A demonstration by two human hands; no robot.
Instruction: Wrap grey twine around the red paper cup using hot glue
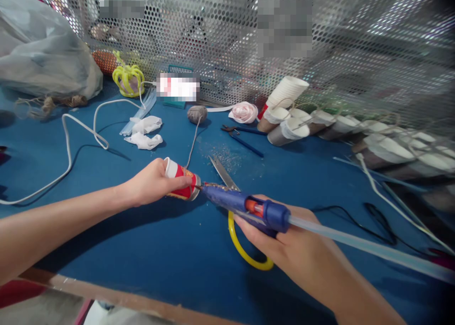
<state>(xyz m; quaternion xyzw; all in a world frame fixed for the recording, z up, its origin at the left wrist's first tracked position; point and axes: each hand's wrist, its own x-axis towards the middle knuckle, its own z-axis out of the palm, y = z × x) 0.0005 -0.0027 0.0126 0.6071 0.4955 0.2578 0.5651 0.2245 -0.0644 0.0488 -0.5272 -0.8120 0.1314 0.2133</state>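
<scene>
My left hand (151, 182) grips a red and white paper cup (179, 192) lying on its side above the table. In my right hand (284, 244) is a blue glue gun (227, 199), its nozzle at the cup's right end, by a strand of grey yarn. Out of the gun's back runs a long translucent glue stick (355, 243). Scissors with yellow handles (234, 242) lie partly hidden under the gun. The yarn leads back to a grey yarn ball (197, 114). Whether the nozzle touches the cup I cannot tell.
Blue-handled pliers (245, 142) lie beyond the scissors. Several wrapped cups (289, 131) line the right side. White crumpled gloves (144, 138), a white cable (95, 121) and a plastic bag (42, 45) are on the left. Perforated metal mesh (220, 36) closes the back.
</scene>
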